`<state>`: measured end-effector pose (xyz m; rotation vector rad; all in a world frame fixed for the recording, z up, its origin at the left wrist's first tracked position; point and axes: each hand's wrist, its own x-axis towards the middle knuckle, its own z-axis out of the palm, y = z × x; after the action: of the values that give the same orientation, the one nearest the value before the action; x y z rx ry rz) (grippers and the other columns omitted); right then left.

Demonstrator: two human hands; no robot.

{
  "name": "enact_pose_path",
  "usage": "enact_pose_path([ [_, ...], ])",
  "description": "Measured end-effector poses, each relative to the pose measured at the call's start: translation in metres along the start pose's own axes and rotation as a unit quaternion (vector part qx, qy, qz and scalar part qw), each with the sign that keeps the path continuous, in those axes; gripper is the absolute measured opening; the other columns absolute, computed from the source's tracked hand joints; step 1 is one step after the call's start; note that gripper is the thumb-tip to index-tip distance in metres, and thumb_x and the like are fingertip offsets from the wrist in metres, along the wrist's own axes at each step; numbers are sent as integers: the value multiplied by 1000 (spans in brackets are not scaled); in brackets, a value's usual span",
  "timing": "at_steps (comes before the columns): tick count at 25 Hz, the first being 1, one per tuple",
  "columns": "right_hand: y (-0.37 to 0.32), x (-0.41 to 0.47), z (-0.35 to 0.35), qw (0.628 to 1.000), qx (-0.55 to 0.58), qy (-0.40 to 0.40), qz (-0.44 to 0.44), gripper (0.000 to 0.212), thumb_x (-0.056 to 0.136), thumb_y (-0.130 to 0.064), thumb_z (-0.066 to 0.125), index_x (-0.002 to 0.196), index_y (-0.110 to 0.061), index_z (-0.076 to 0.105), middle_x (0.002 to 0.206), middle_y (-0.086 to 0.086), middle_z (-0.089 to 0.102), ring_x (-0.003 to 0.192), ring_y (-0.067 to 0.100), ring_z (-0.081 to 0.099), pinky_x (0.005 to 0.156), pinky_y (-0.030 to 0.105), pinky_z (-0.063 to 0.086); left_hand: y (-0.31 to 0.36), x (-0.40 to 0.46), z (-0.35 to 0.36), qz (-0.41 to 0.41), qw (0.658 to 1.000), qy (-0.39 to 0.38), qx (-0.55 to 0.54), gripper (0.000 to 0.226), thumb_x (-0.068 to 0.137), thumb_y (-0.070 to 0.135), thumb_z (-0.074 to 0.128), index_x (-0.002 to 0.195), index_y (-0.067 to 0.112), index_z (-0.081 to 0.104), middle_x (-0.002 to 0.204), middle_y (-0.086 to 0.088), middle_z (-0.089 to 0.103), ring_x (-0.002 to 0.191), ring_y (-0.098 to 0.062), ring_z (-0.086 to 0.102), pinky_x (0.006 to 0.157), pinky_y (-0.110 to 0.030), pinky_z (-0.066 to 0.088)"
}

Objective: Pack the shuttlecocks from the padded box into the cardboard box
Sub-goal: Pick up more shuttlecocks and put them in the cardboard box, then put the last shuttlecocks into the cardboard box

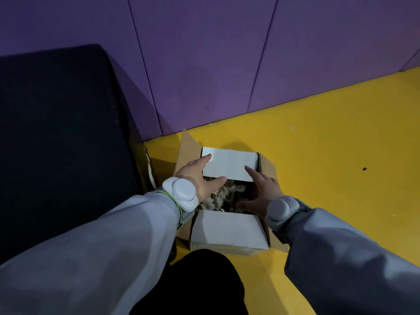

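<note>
A cardboard box (267, 165) stands on the yellow floor in front of me. Its far white flap (229, 165) lies folded over the opening and its near white flap (227, 228) is partly folded in. Between them I see feathery shuttlecocks (219, 196) filling the box. My left hand (200, 176) rests spread on the far flap's left side, fingers apart. My right hand (259, 192) hovers at the flap's right edge, fingers spread, holding nothing. The dark padded box (61, 133) stands to the left, its inside hidden.
A purple padded wall (227, 53) runs behind the box. Yellow floor (341, 144) stretches to the right. My dark trouser knee (200, 280) is just in front of the box. White trackers sit on both wrists.
</note>
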<state>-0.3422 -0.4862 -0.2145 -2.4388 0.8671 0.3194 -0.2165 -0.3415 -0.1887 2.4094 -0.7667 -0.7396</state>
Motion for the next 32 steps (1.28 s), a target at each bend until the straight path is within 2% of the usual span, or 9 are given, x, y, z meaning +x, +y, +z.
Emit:
enact_pose_path([
  [4,-25,-14,-15,999,-23,25,-27,99,75,-39,74,150,-35,10,155,-3,28,139,31,25,111,40,28,2,-24,-24,25,999,38,-22,80,83,54,57,150,32,20,158,6,26,145,-19,27,113,-31,30],
  [7,-43,-23,-24,998,-24,41,-34,101,73,-42,75,150,-36,11,158,-1,23,145,30,18,115,43,23,-1,-45,-40,44,998,54,-5,78,86,49,57,151,26,20,157,3,27,145,-19,26,115,-30,29],
  [10,-78,-46,-29,995,-31,68,-68,102,70,-47,75,149,-40,11,160,0,20,146,30,17,117,47,22,-20,-81,-62,47,996,80,-3,79,84,49,59,150,28,21,157,2,29,143,-20,31,113,-29,32],
  [14,-122,-69,-25,992,-36,69,-94,104,69,-47,76,150,-39,11,160,0,17,147,30,15,116,46,23,-43,-120,-89,54,992,116,-14,80,81,49,63,149,29,24,155,0,31,140,-21,36,111,-27,35],
  [18,-181,-102,-11,986,-36,82,-139,104,69,-45,77,149,-40,11,160,0,14,146,30,15,115,44,24,-78,-162,-119,66,987,148,-14,80,81,48,63,149,28,26,156,1,30,142,-20,32,114,-30,32],
  [26,-313,-141,39,974,-63,42,-212,104,68,-41,78,148,-44,11,161,-2,12,146,26,15,119,41,21,-183,-230,-182,25,960,280,2,83,77,52,64,148,32,26,158,10,21,145,-18,20,116,-32,24],
  [29,-357,-145,66,969,-48,8,-241,103,69,-37,79,146,-47,12,161,-7,10,147,22,10,118,45,24,-222,-244,-205,-11,942,332,55,91,73,57,64,149,35,19,159,11,17,145,-18,17,118,-35,21],
  [32,-398,-140,92,960,-49,-23,-275,102,70,-35,79,147,-47,13,161,-6,9,147,20,10,116,38,27,-259,-252,-230,-52,929,358,72,100,68,60,67,150,38,12,161,11,9,146,-21,11,119,-40,16],
])
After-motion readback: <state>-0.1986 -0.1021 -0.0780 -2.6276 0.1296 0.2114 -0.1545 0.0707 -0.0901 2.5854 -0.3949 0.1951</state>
